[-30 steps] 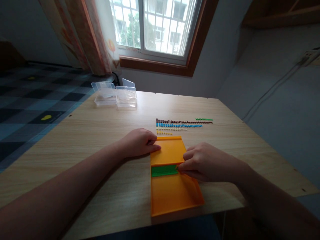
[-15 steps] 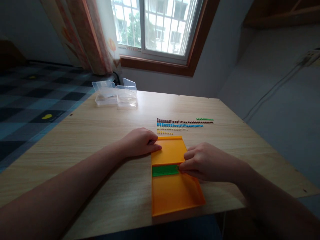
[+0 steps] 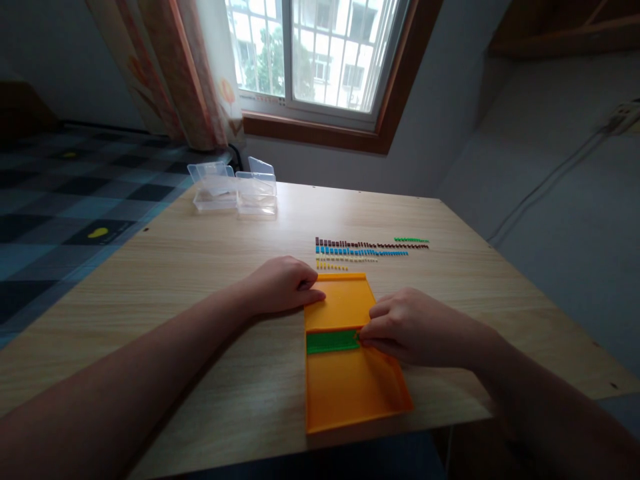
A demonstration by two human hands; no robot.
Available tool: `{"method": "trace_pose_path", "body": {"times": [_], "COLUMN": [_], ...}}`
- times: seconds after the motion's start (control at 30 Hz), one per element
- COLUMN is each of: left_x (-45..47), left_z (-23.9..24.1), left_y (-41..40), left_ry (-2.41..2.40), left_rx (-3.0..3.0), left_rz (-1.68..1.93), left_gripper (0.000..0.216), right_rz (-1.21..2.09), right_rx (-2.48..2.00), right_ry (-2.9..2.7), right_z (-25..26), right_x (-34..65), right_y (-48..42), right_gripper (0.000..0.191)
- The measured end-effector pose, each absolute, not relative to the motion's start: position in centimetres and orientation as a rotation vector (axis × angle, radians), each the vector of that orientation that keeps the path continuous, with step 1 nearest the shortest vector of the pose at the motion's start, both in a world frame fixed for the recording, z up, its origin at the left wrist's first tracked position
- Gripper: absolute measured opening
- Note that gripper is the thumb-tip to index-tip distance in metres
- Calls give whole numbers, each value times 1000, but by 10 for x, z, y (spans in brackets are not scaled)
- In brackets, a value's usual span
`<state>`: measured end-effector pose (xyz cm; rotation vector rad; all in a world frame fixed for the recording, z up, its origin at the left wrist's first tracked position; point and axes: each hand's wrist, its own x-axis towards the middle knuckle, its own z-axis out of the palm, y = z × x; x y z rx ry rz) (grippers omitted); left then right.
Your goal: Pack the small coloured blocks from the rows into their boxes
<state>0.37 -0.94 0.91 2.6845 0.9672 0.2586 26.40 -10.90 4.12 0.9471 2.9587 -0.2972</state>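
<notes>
An orange tray (image 3: 350, 390) lies at the table's front edge, with a green strip (image 3: 330, 341) across its middle. My left hand (image 3: 280, 283) rests curled on the tray's far left corner, its fingers closed against the rim. My right hand (image 3: 415, 327) sits on the tray's right side, fingertips pinched at the right end of the green strip. Beyond the tray lie rows of tiny pieces (image 3: 367, 248): dark brown, blue, pale and yellow, and a short green row (image 3: 411, 240).
Two clear plastic boxes (image 3: 235, 190) with raised lids stand at the far left of the wooden table (image 3: 200, 267). A window and a curtain are behind. A checked blanket lies to the left. The tray overhangs near the front edge.
</notes>
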Motion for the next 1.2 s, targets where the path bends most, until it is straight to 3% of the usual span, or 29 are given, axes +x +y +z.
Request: {"method": "trace_pose_path", "body": {"times": [0.63, 1.2], "left_x": [4, 4], "left_z": [10, 10], "left_y": [-10, -11], "left_ry": [974, 978], "left_rx": [2682, 2684], "left_rz": [213, 222], "left_gripper": [41, 42], "right_rz": [-495, -461], "right_rx": [1147, 1142], "right_ry": [2847, 2839], "right_z": [44, 44], "right_x": [259, 257], "right_y": [-114, -117], "right_gripper": [27, 26]}}
